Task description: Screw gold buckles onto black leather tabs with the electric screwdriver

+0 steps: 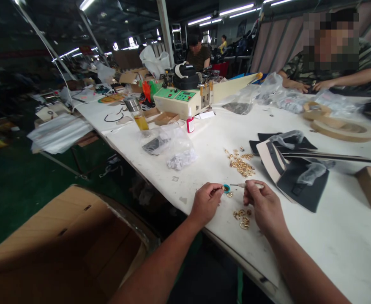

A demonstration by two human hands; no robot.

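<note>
My left hand point(206, 204) is closed, fingertips pinching a small gold metal fitting point(223, 188) right beside a small teal round cap point(226, 188). Between the fingers of my closed right hand point(263, 207) is a slim tool with a pale handle point(259, 185); its thin metal shaft points left toward the cap. Whether the tip is a blade or a point is too small to tell. Just below the cap lies a loose gold fitting point(230, 194). A few gold buckle-like pieces point(244, 223) rest between my wrists, and a larger pile of gold fittings point(242, 165) lies beyond my hands.
On the white table point(204, 156) are black and cream panels point(302, 181), tape rolls point(344, 128), a plastic bag point(182, 158), a red bottle point(190, 124) and a green-panelled machine point(182, 99). A cardboard box point(61, 228) stands at lower left. A co-worker point(334, 71) sits across.
</note>
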